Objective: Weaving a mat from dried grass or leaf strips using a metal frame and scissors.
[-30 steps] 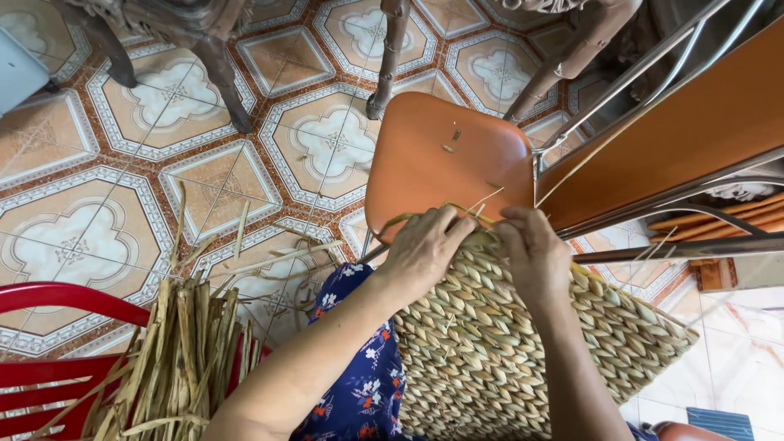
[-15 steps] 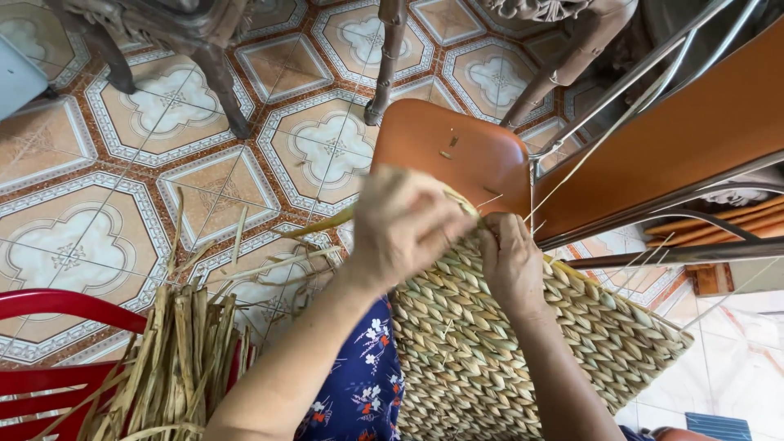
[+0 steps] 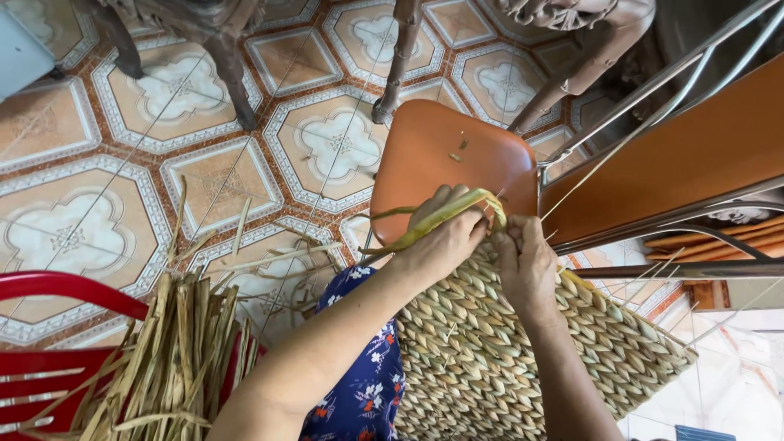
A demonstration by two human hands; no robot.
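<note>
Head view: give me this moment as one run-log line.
left hand: grips green strand | right hand: pinches woven mat edge | dry reed bundle: on red chair

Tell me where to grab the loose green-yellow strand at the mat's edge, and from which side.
Grip the strand on its bare stretch just left of the left hand, coming from the left over the orange seat. That end trails free and flat there, while its right end curls into the woven mat beside the right hand, where there seems little room to pinch.
</note>
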